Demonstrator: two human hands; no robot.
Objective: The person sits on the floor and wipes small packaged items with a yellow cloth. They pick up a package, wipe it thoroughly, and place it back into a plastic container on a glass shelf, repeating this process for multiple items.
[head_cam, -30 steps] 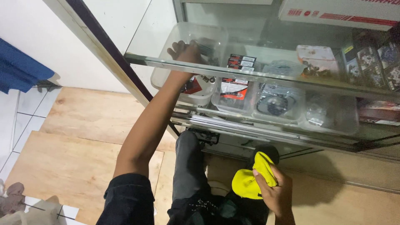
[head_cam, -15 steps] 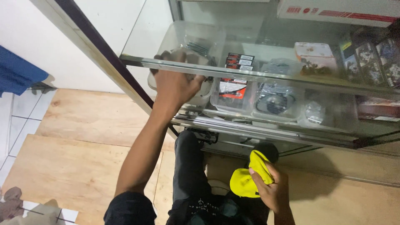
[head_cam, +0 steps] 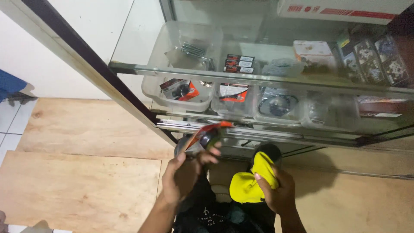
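Here the left hand [head_cam: 183, 172] pinches a small packet [head_cam: 206, 134] just below the glass shelf [head_cam: 258, 77], while the right hand [head_cam: 278, 194] grips a yellow cloth [head_cam: 248, 183]. Held so lightly by one edge, the packet could slip and fall.

Two hands [head_cam: 185, 172] [head_cam: 278, 194]; one yellow cloth [head_cam: 248, 183]; one red packet [head_cam: 207, 133]; four clear tubs [head_cam: 153, 88].

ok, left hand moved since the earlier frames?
Yes. The left hand has come down and out of the glass cabinet: earlier it reached to the clear bins by the upper shelf, now it sits below the bottom rail holding a packet.
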